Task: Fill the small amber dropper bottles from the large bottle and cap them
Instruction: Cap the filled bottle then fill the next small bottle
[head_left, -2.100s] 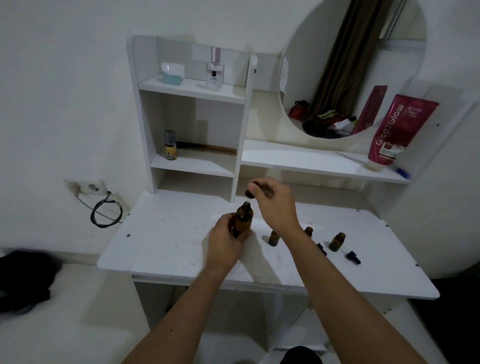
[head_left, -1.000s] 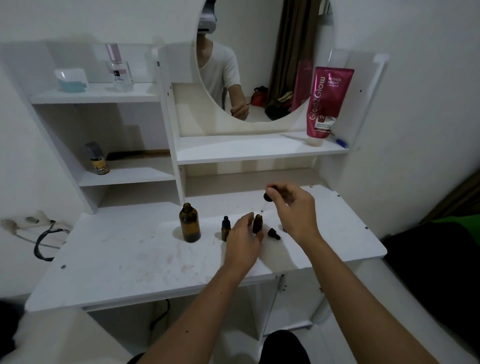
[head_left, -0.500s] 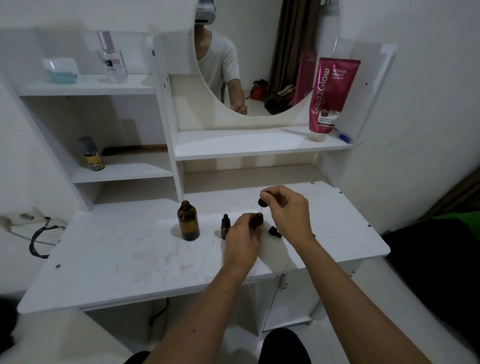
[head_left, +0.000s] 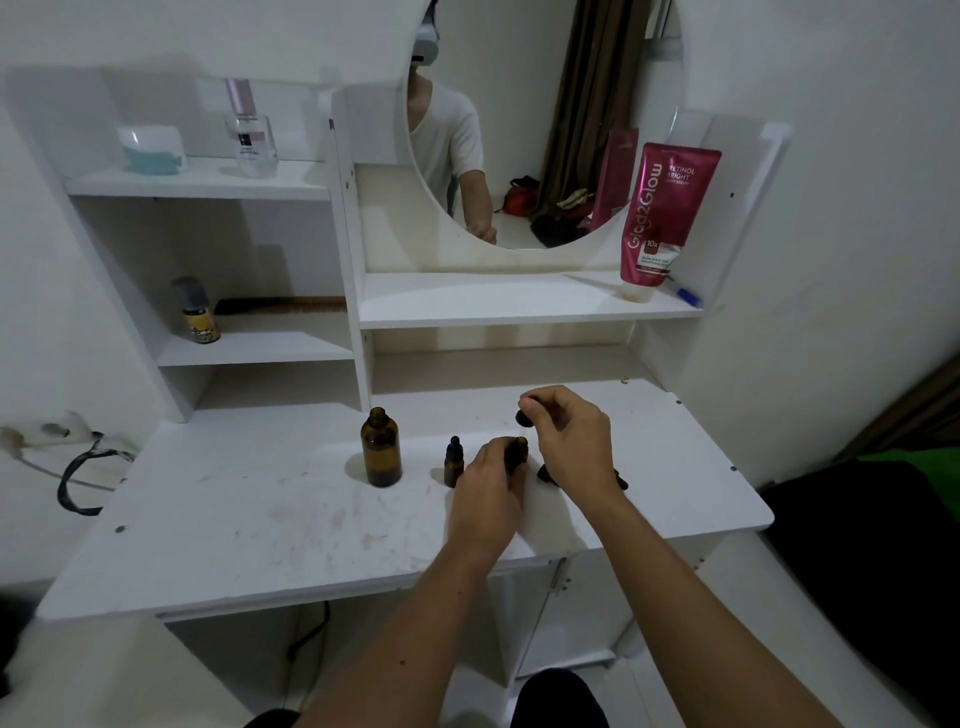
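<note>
A: Item one, change since half a second ago: my right hand (head_left: 569, 436) is lower, and the black dropper cap (head_left: 523, 417) pinched in its fingertips now sits just above the neck of the open small bottle (head_left: 518, 451).

B: And the left hand?

A: Item two: my left hand (head_left: 488, 480) is curled round that small bottle and holds it upright on the desk (head_left: 260, 519), so I judge the neck stays put while the cap comes down.

B: What is around the grip?

A: Item three: a capped small bottle (head_left: 454, 465) just left of my left hand, set apart as finished, I judge. Item four: the large amber bottle (head_left: 382, 448) further left, uncapped, within reach for the next fill. Item five: a loose dropper cap (head_left: 544, 473) on the desk beside my right wrist; another dark piece beyond the wrist I cannot identify.
</note>
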